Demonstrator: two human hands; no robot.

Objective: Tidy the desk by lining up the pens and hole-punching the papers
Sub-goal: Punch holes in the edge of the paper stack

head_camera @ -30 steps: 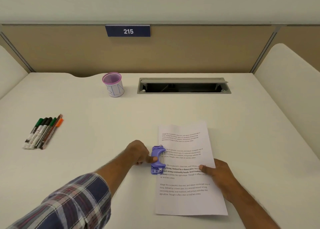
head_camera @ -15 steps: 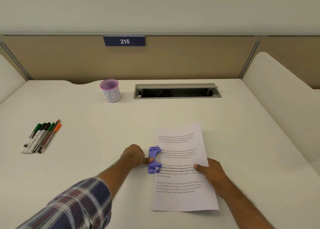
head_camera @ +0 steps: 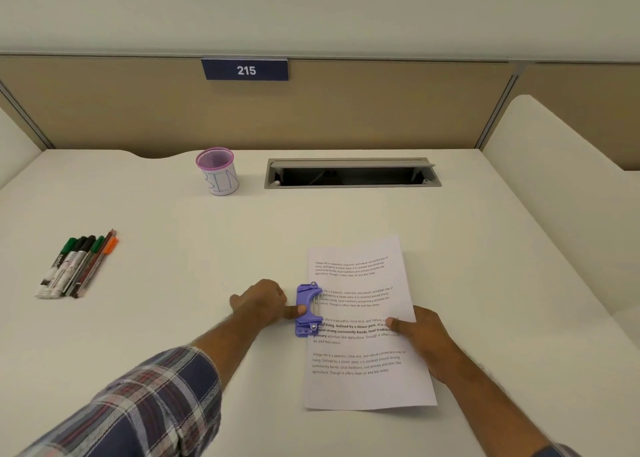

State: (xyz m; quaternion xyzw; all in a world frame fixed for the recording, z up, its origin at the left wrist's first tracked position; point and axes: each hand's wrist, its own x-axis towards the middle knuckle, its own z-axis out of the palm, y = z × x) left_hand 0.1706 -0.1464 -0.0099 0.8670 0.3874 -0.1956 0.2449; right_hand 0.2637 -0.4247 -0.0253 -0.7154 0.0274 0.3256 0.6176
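A printed paper sheet [head_camera: 360, 283] lies lengthwise on the white desk [head_camera: 207, 249]. A purple hole punch [head_camera: 307, 309] sits over the middle of its left edge. My left hand [head_camera: 261, 304] is against the punch's left side with fingers curled and the thumb on its lever. My right hand [head_camera: 420, 337] holds the sheet's right edge, thumb on top and fingers hidden. Several pens and markers [head_camera: 78, 264] lie side by side in a row at the left of the desk.
A pink mesh cup [head_camera: 218, 171] marked "BIN" stands at the back, next to an open cable tray [head_camera: 351, 176] set into the desk. A beige partition with a "215" plate [head_camera: 245, 70] closes off the back. White side panels flank the desk.
My head view has shifted a little. Both hands, the punch and the sheet keep the same places relative to one another.
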